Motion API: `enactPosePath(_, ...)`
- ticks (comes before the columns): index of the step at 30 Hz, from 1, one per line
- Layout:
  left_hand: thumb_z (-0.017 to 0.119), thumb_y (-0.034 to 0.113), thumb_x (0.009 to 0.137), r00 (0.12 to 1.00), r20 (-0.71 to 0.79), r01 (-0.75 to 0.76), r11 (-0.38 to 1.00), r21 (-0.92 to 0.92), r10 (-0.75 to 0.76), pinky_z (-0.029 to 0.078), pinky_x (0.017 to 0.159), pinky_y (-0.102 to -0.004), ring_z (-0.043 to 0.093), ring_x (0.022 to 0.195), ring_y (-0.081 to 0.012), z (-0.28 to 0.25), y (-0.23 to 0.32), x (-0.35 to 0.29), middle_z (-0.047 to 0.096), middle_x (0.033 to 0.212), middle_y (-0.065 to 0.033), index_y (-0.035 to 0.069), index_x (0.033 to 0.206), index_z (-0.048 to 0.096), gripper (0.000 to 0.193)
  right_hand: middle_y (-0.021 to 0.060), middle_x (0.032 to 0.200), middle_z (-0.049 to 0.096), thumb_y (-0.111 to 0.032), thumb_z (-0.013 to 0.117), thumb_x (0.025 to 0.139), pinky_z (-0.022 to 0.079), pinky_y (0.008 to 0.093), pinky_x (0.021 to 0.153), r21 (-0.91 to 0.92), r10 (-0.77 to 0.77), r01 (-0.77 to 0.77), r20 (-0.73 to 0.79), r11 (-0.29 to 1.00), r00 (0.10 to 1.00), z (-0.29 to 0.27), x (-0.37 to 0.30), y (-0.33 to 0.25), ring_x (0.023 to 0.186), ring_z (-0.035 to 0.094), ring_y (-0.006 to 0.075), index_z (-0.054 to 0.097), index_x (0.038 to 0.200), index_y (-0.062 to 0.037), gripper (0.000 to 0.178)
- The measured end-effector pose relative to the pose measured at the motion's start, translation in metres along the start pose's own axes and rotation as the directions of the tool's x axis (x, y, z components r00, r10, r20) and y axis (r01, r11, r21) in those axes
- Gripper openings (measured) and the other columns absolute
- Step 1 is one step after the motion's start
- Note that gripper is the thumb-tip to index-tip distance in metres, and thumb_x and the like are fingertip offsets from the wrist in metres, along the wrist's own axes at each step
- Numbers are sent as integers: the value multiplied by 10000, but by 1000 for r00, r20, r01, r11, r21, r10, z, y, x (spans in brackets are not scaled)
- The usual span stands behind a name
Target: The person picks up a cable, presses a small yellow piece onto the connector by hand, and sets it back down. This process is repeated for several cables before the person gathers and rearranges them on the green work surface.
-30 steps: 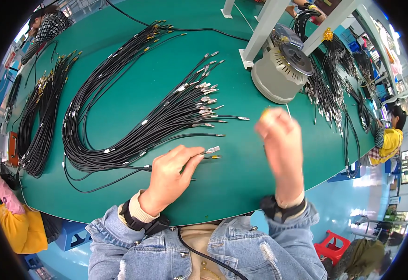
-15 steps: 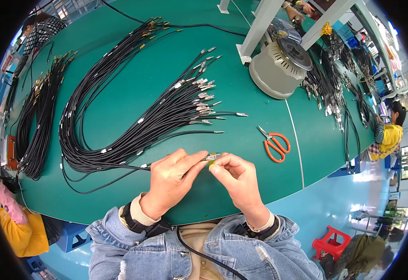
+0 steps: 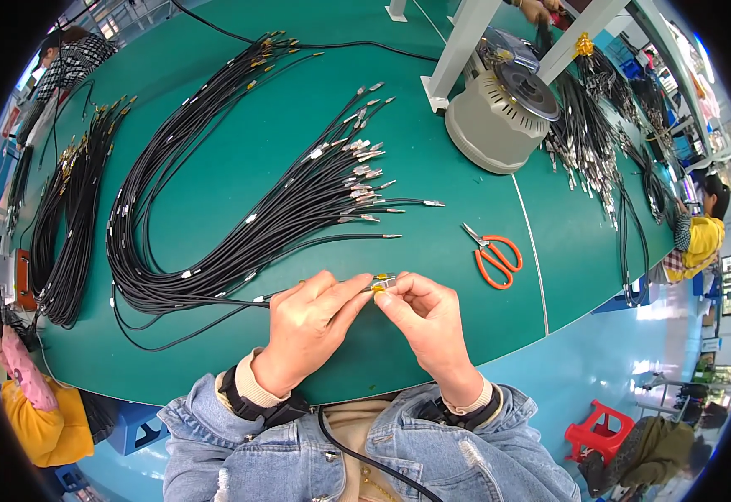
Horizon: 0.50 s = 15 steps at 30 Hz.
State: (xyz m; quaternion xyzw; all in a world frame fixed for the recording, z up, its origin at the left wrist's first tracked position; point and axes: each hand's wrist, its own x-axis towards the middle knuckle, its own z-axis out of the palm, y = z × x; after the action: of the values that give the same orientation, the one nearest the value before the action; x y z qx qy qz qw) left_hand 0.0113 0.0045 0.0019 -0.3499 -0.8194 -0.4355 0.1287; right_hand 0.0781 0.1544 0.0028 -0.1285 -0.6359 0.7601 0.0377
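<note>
Holds black cables (image 3: pixel 244 301) near their ends with the left grip (image 3: pixel 311 325), closed with thumb against fingers, over the near part of the green bench (image 3: pixel 424 251). Pinches a small silvery and yellow fitting (image 3: pixel 379 286) at those ends with the right grip (image 3: pixel 426 322), also closed, thumb to forefinger, just beside the left fingertips; cannot make out its exact shape at this size. Wears a dark strap (image 3: pixel 244 395) at each wrist and a denim jacket (image 3: pixel 240 456). Has orange-handled scissors (image 3: pixel 484 243) lying near the right grip, farther out and to its right. Has a big bundle (image 3: pixel 144 251) of black cables beyond the left grip, bent like a U, with silvery tips (image 3: pixel 365 155) fanned out rightward and yellowish tips (image 3: pixel 275 43) gathered at the far end. Faces a round grey machine (image 3: pixel 493 130) past the scissors, beside a pale post (image 3: pixel 457 58). Has a looped second bundle (image 3: pixel 69 226) at far left, well apart from the first, and more cables (image 3: pixel 595 142) beyond the machine. Shares the room with a co-worker in yellow (image 3: pixel 702 241) at right and another in pink and yellow (image 3: pixel 39 418) at lower left. Has a red stool (image 3: pixel 581 435) behind, at lower right.
</note>
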Motion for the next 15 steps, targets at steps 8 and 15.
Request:
enactPosePath(8,748,16,706,1000,-22,5,1000,-26,-6,368,415,-274,474,467,-141,1,0,0,505,584,-40,78,936,704,243,-26,811,581,-57,650,860,425,186,670,24,14,-14,-12,1000,1000,1,1,0,739,531,37,610,827,-7,72)
enactPosePath(15,747,14,706,1000,-16,-5,1000,-16,4,378,421,-272,489,474,-143,0,2,0,518,594,-41,70,935,695,241,-29,813,582,-56,639,866,422,184,667,21,38,-38,-12,999,999,2,1,1,740,525,32,609,828,-9,68)
